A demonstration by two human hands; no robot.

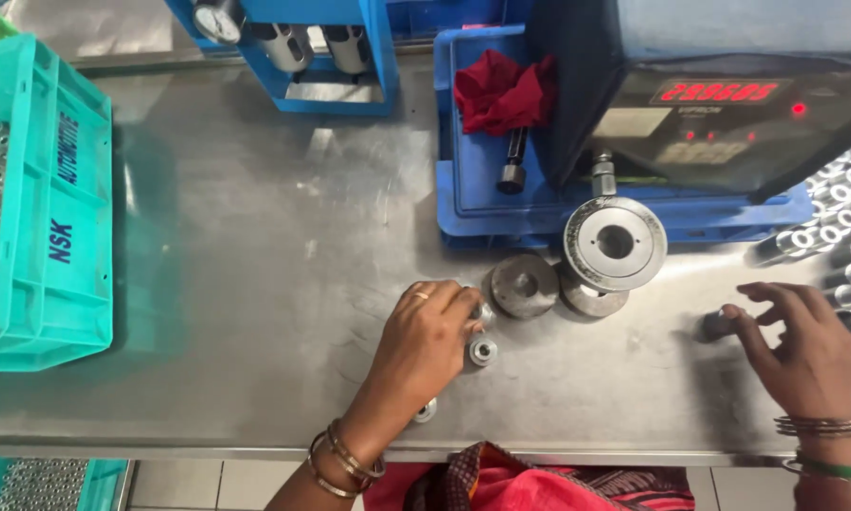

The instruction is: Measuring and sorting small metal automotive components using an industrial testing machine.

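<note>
My left hand [427, 336] rests on the steel table, its fingers closed around a small metal cylinder [482, 312]. A second small cylinder [482, 351] stands just below the fingertips, and a third [426, 411] peeks out beside the wrist. My right hand [804, 345] reaches left with spread fingers, its fingertips touching a dark metal cylinder [714, 325] lying on the table. Between the hands stand a flat round steel disc [524, 285] and a larger ring gauge [615, 244] on a round base.
A teal crate [42, 203] of small metal parts stands at the left edge. A blue tray [487, 180] holds a red cloth [503, 92] and a dark measuring unit [728, 104] with a red display. Rows of shiny cylinders [847, 218] lie at the right. A blue fixture [321, 57] stands at the back.
</note>
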